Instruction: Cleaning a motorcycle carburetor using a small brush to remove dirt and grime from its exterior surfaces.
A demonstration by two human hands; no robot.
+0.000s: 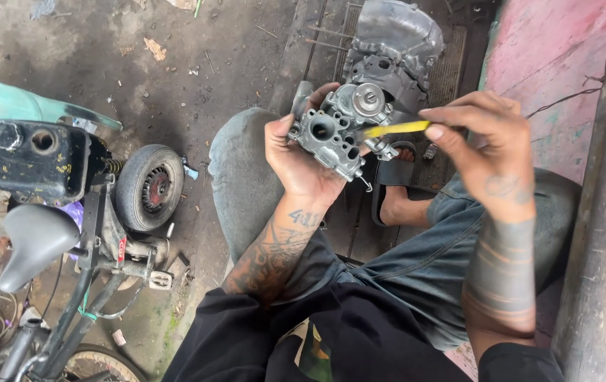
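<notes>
We are looking down at a stained concrete floor (197,78) filling the upper left of the frame, littered with scraps. At the left edge a small motorised bicycle (69,233) is standing, with a grey saddle (34,240), a black fuel tank (37,159) and a small rubber wheel (148,187). A worn pink wall (550,49) is rising at the upper right. Soft daylight is falling evenly.

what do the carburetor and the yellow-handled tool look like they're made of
The carburetor in the left hand looks like cast metal, probably aluminium or zinc alloy: dull grey, grainy body with a brighter round cap. The tool in the right hand has a glossy yellow handle, likely plastic; its tip is hidden against the carburetor.
</notes>
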